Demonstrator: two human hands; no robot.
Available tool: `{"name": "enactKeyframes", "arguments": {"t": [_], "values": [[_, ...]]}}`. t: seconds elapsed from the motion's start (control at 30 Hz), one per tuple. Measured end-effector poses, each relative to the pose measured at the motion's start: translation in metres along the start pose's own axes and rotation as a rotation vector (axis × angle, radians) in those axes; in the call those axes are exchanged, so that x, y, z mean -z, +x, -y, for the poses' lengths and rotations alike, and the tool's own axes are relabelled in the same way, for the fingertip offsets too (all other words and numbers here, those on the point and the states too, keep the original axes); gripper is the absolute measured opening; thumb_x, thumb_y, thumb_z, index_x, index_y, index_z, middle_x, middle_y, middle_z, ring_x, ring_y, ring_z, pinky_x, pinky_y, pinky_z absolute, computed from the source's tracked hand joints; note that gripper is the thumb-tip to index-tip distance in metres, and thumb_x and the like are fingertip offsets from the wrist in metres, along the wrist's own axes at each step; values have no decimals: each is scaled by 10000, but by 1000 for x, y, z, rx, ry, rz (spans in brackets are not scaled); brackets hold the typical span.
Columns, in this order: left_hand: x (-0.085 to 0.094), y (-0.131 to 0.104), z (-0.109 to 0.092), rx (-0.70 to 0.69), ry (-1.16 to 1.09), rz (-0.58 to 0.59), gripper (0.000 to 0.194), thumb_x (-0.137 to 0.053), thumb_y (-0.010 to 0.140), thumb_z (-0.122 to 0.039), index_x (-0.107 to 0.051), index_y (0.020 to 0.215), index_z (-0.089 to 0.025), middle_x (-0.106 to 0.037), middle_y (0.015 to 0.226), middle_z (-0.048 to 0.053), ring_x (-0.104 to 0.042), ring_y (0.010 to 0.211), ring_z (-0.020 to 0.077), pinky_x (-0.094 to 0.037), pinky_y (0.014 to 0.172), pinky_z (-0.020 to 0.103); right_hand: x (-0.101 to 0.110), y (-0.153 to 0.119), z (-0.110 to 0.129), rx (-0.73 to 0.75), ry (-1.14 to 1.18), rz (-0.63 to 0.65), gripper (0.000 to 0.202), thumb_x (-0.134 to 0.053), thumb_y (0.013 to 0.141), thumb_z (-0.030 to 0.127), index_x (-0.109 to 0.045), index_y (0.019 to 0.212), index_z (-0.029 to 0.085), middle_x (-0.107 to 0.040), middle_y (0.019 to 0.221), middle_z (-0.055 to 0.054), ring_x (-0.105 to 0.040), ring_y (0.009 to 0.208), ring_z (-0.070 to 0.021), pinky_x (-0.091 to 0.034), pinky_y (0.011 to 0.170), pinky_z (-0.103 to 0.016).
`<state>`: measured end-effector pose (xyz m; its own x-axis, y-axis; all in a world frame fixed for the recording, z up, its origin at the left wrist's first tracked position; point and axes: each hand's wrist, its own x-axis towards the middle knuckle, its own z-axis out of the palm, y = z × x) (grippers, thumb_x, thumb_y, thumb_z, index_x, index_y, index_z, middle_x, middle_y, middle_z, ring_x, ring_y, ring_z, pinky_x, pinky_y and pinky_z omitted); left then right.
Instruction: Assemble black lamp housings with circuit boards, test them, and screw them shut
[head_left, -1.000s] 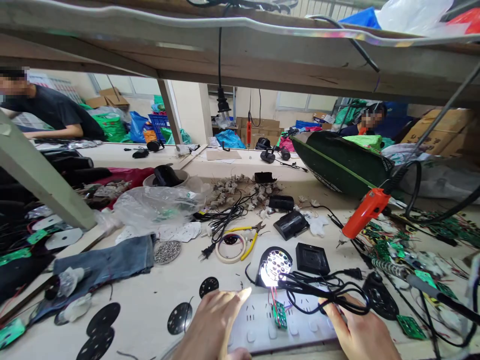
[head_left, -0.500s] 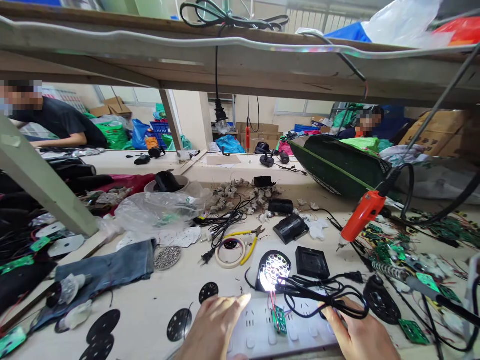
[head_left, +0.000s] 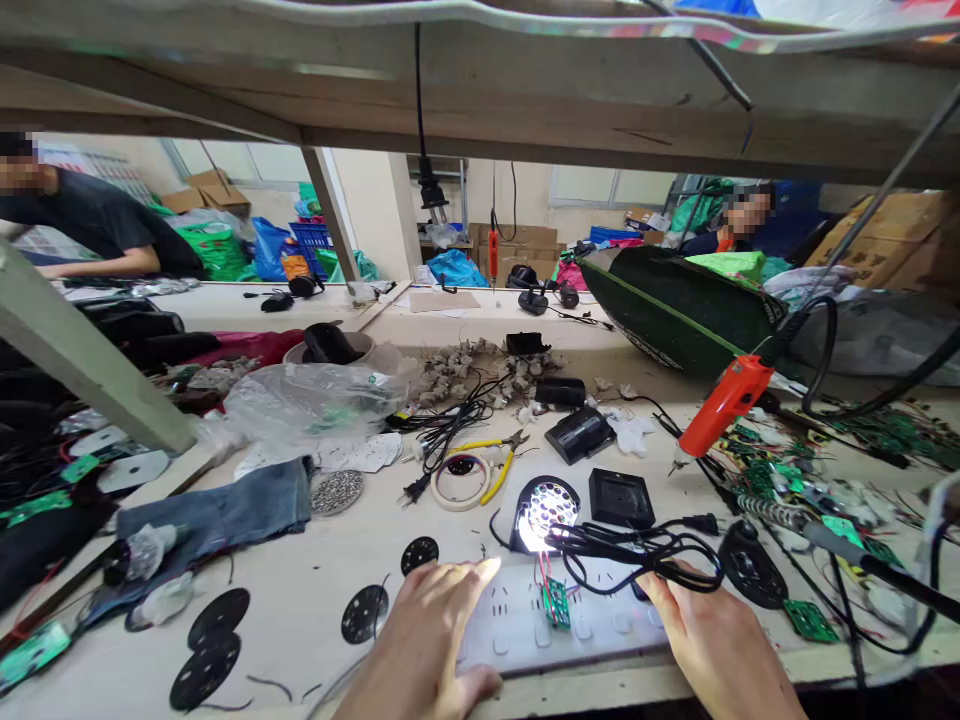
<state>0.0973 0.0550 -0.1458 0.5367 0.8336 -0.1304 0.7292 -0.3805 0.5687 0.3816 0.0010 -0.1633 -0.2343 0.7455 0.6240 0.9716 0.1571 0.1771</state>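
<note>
A white power strip [head_left: 517,640] lies at the front edge of the table. My left hand [head_left: 435,635] rests at its left end, thumb and fingers apart. At the strip's right end, my right hand [head_left: 709,620] has its fingers around a black plug [head_left: 641,588], partly hidden under the coiled black cable [head_left: 637,550]. A lit round LED lamp [head_left: 547,510] in a black housing sits behind the strip. Red wires run from it to a small green circuit board [head_left: 556,603] lying on the strip.
Yellow-handled cutters [head_left: 506,470], a tape roll [head_left: 460,483] and a black square case [head_left: 621,498] lie behind. An orange electric screwdriver [head_left: 724,410] hangs at right. Black perforated discs [head_left: 365,613] lie at left. Two people are across the table.
The camera view has tilted down, shifting the scene upward. Both hands stay at the strip's ends; more of my left thumb shows. The lamp remains lit.
</note>
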Motion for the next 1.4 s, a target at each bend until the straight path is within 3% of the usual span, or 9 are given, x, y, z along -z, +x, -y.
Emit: {"name": "enactKeyframes", "arguments": {"t": [0.43, 0.57, 0.67, 0.83, 1.03, 1.2, 1.4], "values": [[8, 0, -4, 87, -44, 33, 819, -735, 655, -341, -455, 1417, -231, -554, 1381, 89, -438, 1288, 335, -314, 1109, 481, -6, -11, -4, -103, 59, 117, 621, -175, 1047, 383, -661, 717, 182, -645, 564, -46, -615, 464, -158, -416, 445, -262], [24, 15, -7, 152, -180, 46, 897, -757, 620, -347, -412, 1439, -226, -552, 1390, 106, -488, 1267, 332, -353, 1085, 449, -8, -10, -6, -79, 35, 83, 629, -179, 1050, 360, -672, 711, 167, -605, 505, -49, -592, 434, -160, -415, 446, -259], [33, 34, -12, 107, -229, -13, 843, -749, 628, -331, -449, 1404, -193, -565, 1376, 118, -514, 1258, 313, -373, 1074, 404, -9, -10, -8, -8, 15, 78, 607, -180, 1051, 313, -685, 747, 167, -633, 549, -50, -601, 444, -154, -416, 448, -254], [29, 51, -14, 36, -184, -70, 734, -704, 643, -273, -508, 1343, -174, -592, 1343, 117, -544, 1228, 294, -403, 1050, 380, -5, -9, -3, -44, -20, 83, 588, -182, 1050, 304, -672, 756, 164, -619, 544, -49, -571, 423, -155, -408, 438, -260], [26, 29, -10, 139, -126, -15, 763, -667, 689, -324, -451, 1403, -164, -551, 1391, 121, -492, 1287, 297, -346, 1097, 404, -3, -9, 4, -25, -60, 110, 578, -131, 1014, 141, -673, 819, 172, -669, 674, -76, -625, 526, -171, -453, 486, -263], [31, 10, -20, 176, -49, 102, 893, -715, 629, -336, -402, 1446, -157, -483, 1451, 124, -445, 1313, 312, -331, 1106, 416, -3, -9, 3, -130, 14, 171, 393, -279, 1009, 187, -624, 821, 165, -658, 653, -60, -638, 547, -200, -481, 500, -284], [32, 9, -26, 138, 13, 201, 921, -695, 609, -273, -370, 1466, -190, -388, 1525, 85, -344, 1390, 272, -254, 1157, 397, 0, -5, 5, -145, 38, 130, 418, -257, 1024, 239, -587, 776, 171, -612, 579, -42, -626, 513, -202, -468, 480, -292]]}}
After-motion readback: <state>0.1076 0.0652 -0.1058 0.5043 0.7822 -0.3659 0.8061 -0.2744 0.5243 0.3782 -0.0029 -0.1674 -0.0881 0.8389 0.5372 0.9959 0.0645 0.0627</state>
